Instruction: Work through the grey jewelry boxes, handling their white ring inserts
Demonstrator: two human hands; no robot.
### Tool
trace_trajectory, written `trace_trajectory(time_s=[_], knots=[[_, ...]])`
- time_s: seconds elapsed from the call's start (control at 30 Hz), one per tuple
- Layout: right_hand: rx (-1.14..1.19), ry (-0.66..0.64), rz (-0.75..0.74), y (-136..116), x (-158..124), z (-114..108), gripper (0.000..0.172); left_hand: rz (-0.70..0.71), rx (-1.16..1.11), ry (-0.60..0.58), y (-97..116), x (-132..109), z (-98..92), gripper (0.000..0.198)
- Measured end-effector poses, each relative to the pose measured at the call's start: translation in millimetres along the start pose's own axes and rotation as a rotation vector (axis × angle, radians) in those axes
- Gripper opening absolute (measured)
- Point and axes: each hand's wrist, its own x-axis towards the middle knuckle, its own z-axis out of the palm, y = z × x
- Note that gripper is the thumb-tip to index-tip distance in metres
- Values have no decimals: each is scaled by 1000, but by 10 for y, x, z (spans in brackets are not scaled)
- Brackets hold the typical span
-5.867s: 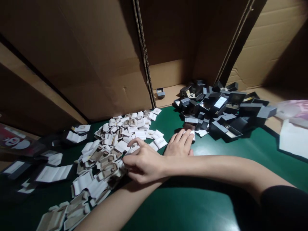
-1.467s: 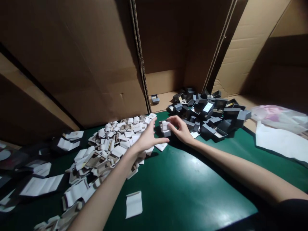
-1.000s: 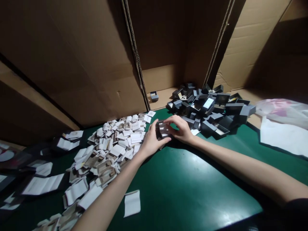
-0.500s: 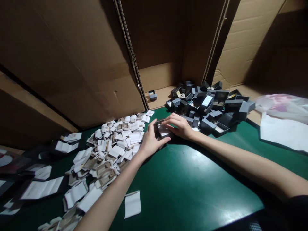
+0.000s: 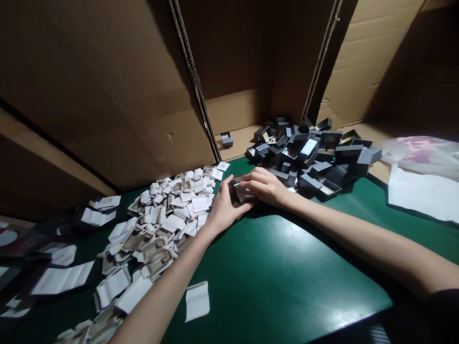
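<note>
A small dark box [image 5: 236,180] sits between my hands over the green table. My left hand [image 5: 224,210] is wrapped round its left and near sides, thumb along the front. Inside the box shows a white folded insert [image 5: 244,193]. My right hand [image 5: 267,186] reaches over from the right, its curled fingers on the insert at the top of the box; the fingertips are partly hidden. Beside my left hand spreads a pile of white folded card inserts [image 5: 174,224]. Just beyond my right hand lies a heap of dark open boxes [image 5: 322,169].
One small dark box [image 5: 226,139] stands apart by the cardboard walls [image 5: 143,95]. A single white insert [image 5: 197,301] lies on the green table [image 5: 272,282]. At the right are a white sheet [image 5: 419,193] and a plastic bag [image 5: 423,150]; more dark boxes with white inserts [image 5: 64,279] lie far left.
My right fingers have shifted slightly left and curl further over the white insert in the box. My left hand keeps its hold on the box.
</note>
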Motion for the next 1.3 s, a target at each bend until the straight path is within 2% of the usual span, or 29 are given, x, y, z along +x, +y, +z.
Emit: trace_trajectory(time_s=[0.1,0.27,0.43,0.57,0.83,0.97,1.1,1.3], knots=[[46,-49,-6,20,-3,-8,29,13,2,2,-9,1,3,94],[60,-33,18,48,-19,14,28,22,-12,5,-31,3,2,93],[-56,-50,-20,38,-9,5,31,30,3,4,-27,3,3,93],[-92,-60,8,26,-11,12,33,34,17,4,-31,8,7,93],[-80,-36,-2,26,-10,19,28,53,21,0,-60,12,14,94],[10,-25,63,38,-25,54,23,53,16,0,-52,7,13,93],[174,47,141,20,-32,95,17,52,6,4,-46,4,12,93],[422,115,366,-75,3,49,12,53,13,8,-37,3,16,92]])
